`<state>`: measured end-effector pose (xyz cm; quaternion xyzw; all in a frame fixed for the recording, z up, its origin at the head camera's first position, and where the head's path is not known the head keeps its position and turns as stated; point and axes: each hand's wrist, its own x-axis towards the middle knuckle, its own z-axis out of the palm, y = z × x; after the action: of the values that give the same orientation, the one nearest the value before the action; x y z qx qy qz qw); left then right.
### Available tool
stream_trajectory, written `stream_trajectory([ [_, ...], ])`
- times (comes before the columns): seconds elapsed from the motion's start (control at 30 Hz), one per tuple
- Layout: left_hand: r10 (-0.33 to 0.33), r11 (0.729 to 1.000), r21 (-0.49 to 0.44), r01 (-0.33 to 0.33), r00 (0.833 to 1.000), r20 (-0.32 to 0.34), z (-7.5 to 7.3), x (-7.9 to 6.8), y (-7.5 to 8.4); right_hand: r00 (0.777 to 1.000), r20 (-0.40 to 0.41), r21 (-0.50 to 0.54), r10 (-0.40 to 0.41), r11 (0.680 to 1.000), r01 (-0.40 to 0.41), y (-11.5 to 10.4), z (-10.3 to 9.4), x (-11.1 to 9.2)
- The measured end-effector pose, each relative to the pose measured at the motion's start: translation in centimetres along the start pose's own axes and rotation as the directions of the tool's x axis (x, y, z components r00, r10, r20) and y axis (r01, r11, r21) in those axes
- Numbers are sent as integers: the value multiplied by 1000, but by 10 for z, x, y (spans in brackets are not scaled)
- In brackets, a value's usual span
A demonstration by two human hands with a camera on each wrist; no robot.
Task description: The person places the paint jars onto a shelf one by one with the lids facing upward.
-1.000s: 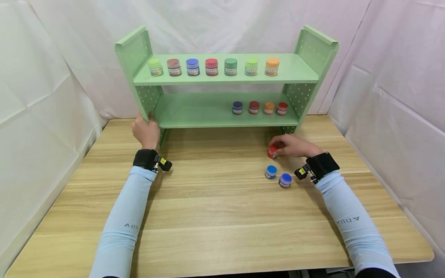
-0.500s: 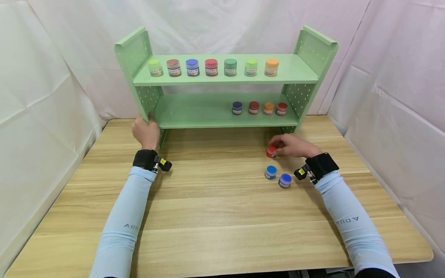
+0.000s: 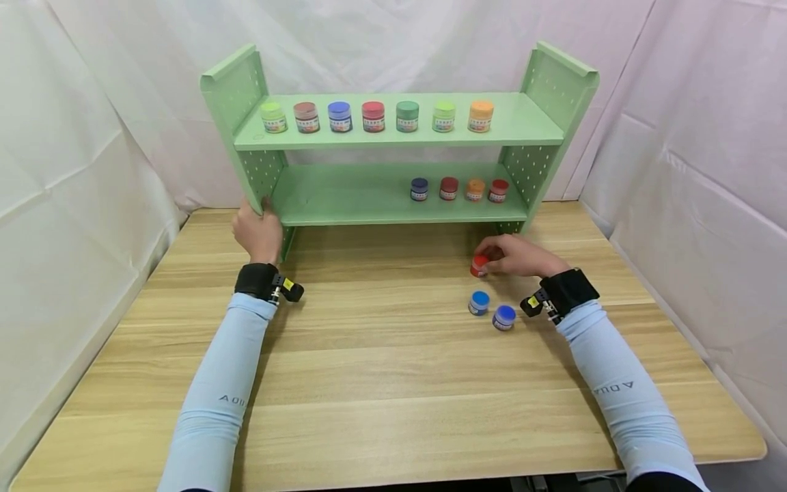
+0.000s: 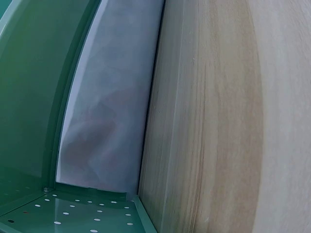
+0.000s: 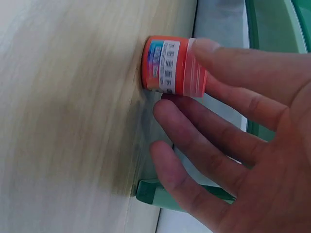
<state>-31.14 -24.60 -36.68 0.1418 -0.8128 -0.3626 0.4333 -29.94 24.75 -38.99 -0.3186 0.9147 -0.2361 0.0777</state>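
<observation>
At the left, my left hand (image 3: 258, 234) grips the lower front edge of the green shelf's (image 3: 393, 140) left side panel; its fingertips are hidden behind the panel. In the left wrist view only the shelf's green metal and the tabletop appear, no hand. My right hand (image 3: 519, 255) pinches a small red paint jar (image 3: 479, 266) by its lid between thumb and forefinger. From the right wrist view, the red jar (image 5: 167, 65) stands upright with its base on the wood, the other fingers spread loosely beside it. Two blue-lidded jars (image 3: 479, 303) (image 3: 504, 318) stand just nearer to me.
Several coloured jars, one an orange jar (image 3: 481, 116), line the upper shelf. A dark blue jar (image 3: 419, 189) and a few red and orange ones stand on the lower shelf's right half. White cloth (image 3: 393, 48) hangs behind and beside the wooden table (image 3: 369, 383).
</observation>
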Motion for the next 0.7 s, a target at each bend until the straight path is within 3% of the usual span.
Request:
stream_trajectory([
  [0.27, -1, 1000, 16, 1, 1000, -2, 0, 1, 0, 1000, 22, 47, -8, 999, 7, 0, 2, -1],
  [0.7, -9, 1000, 11, 9, 1000, -2, 0, 1, 0, 1000, 4, 13, -28, 1000, 28, -1, 3, 1],
])
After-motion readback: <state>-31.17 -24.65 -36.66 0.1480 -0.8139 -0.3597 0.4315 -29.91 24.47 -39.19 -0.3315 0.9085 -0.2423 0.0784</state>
